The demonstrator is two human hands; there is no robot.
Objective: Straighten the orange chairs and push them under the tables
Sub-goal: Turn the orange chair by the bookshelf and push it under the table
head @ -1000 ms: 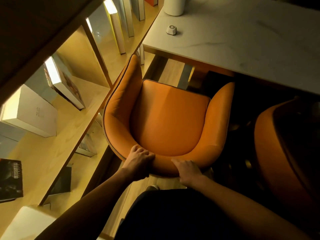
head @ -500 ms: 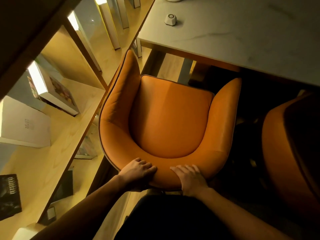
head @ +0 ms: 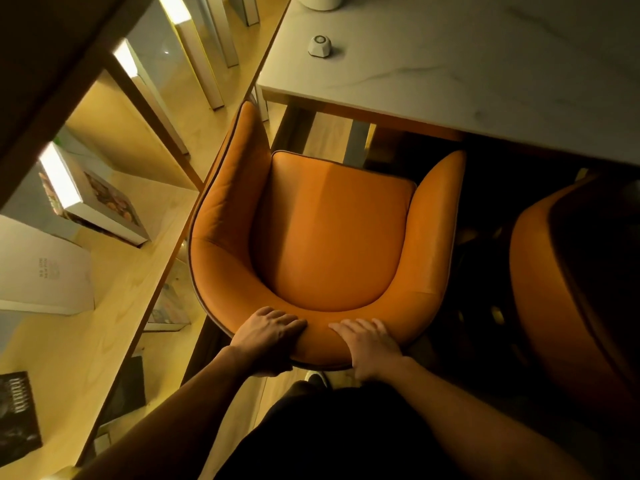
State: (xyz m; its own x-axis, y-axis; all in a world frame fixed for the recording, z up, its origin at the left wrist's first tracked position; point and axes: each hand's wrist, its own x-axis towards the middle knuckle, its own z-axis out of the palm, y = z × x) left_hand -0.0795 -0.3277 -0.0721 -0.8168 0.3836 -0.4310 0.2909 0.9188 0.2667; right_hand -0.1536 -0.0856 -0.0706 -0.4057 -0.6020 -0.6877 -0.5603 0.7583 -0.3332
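We're looking straight down on the orange chair [head: 332,233], center frame, its open front facing 12 o'clock toward the marble table [head: 467,60]. The seat's front edge sits just short of the table edge, not under it; the right arm tip is close to the tabletop's shadow. Our left hand [head: 270,336] is at 6 o'clock on the backrest top, fingers curled over the rim, thumb down the outer side, gripping it. Our right hand [head: 370,342] is just beside it at 5 o'clock, fingers fairly flat and spread on the backrest top, pressing rather than wrapping; we can't tell where the thumb lies.

A second orange chair [head: 568,292] is at 3 o'clock, mostly in shadow, cut by the frame edge. A small white puck-like device [head: 319,45] sits on the table at 12 o'clock. The wooden shelf unit [head: 114,299] runs along 9 o'clock, touching or just beside the chair's left arm, with books [head: 93,199] standing on it.
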